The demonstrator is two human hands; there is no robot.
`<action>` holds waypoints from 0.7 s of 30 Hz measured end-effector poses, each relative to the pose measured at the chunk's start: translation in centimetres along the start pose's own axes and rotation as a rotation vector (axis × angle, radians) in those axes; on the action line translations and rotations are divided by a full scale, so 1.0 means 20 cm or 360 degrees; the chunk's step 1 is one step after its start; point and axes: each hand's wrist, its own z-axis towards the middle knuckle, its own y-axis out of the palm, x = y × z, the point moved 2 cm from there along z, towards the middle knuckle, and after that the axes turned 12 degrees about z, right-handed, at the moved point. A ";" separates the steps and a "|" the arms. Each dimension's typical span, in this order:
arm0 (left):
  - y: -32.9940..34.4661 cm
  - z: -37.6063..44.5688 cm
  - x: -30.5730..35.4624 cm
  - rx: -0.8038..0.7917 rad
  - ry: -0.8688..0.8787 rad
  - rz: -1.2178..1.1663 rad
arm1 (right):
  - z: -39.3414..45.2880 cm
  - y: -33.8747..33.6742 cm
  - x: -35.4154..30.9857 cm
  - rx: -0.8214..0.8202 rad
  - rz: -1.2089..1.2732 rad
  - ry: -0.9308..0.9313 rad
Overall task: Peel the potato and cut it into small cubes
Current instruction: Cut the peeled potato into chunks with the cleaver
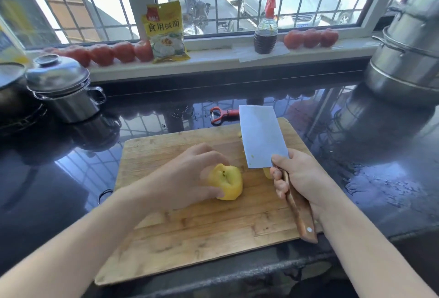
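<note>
yellow peeled potato (226,182) on the cutting board (190,238), cutting step in hand.
left hand (190,176) curls round the potato, thumb and fingertips holding its sides; right hand (299,179) grips the cleaver (261,136) by its wooden handle, blade lifted just right of the left fingertips (a small yellow piece seems to lie under the blade). next, probably: lower the edge beside those fingertips, keeping them tucked. peeler (222,114) lies beyond.

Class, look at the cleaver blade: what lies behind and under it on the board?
Behind the cleaver, a red peeler lies on the counter, its handle end hidden. Small yellow potato bits peek from under the blade on the cutting board; the rest is covered.
</note>
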 end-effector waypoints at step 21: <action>0.01 -0.06 0.16 -0.0103 -0.0305 0.0090 | -0.05 -0.02 -0.06 -0.0007 -0.0155 -0.0153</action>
